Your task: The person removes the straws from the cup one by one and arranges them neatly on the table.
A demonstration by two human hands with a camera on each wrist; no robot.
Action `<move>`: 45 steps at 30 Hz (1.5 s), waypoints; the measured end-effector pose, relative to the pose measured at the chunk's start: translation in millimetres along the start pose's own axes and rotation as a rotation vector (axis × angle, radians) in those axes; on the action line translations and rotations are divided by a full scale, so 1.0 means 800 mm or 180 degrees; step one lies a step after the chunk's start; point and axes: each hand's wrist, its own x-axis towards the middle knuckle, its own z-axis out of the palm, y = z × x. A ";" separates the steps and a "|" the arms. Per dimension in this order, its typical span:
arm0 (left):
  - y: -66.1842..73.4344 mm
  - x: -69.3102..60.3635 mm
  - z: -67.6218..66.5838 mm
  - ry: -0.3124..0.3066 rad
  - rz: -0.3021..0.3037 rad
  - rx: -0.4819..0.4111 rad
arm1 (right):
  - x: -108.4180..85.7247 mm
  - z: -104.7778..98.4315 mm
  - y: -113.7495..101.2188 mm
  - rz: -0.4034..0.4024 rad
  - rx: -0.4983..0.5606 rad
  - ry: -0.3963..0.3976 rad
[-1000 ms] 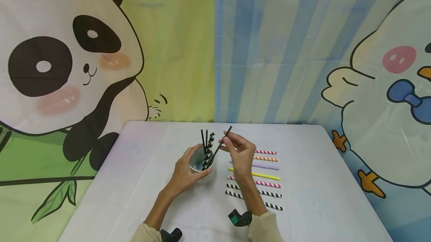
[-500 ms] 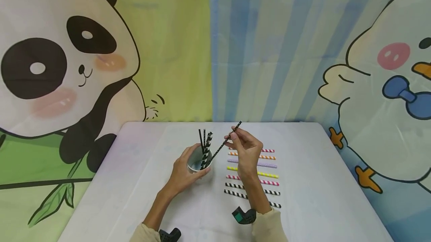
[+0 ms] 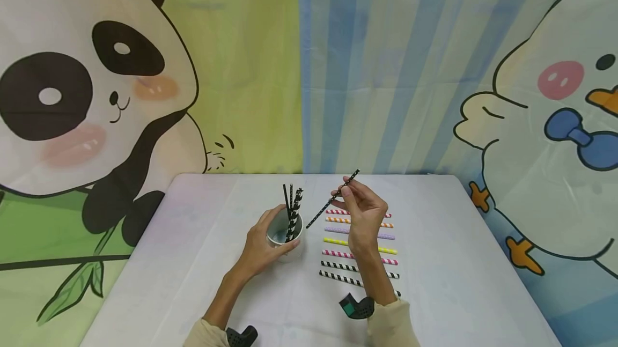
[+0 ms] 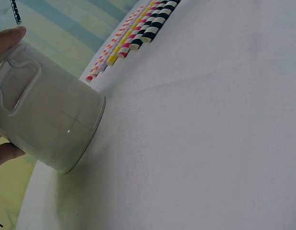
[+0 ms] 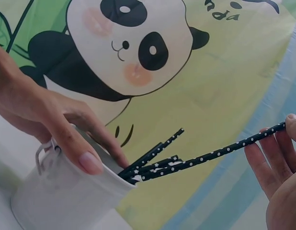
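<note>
Blocking part of the straw row [image 3: 338, 253], the right hand [image 3: 365, 218] is pinching a dotted straw [image 5: 215, 154]; fingers of the left hand [image 3: 262, 242] are gripping the white cup [image 4: 57, 110].

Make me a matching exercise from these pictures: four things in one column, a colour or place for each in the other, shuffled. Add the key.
1. Straw in the right-hand grip
2. Yellow straw
3. Cup
4. Bottommost straw on the table, head view

A. Black and white stripes
B. Between the purple straw and a pink-striped straw
C. Black with white dots
D. In the left-hand grip, with dark straws in it

Pairs: 1-C, 2-B, 3-D, 4-A
</note>
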 end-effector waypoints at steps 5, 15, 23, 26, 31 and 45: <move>0.001 0.000 0.002 0.0008 0.0002 -0.0028 | 0.005 -0.018 -0.005 -0.0061 -0.0055 0.0024; -0.001 -0.002 0.007 -0.0002 -0.0017 0.0009 | 0.020 -0.080 -0.022 -0.0169 -0.0367 0.0234; 0.000 -0.003 0.002 0.0046 -0.0014 0.0052 | 0.027 -0.116 -0.034 -0.0301 -0.0520 0.0314; 0.001 -0.003 0.001 0.0062 -0.0026 0.0057 | 0.030 -0.130 -0.037 -0.0324 -0.0600 0.0360; 0.002 -0.004 0.002 0.0022 -0.0025 0.0024 | 0.035 -0.155 -0.041 -0.0388 -0.0754 0.0477; 0.001 -0.001 0.000 0.0025 -0.0018 0.0046 | 0.048 -0.191 -0.044 -0.0469 -0.1107 0.0476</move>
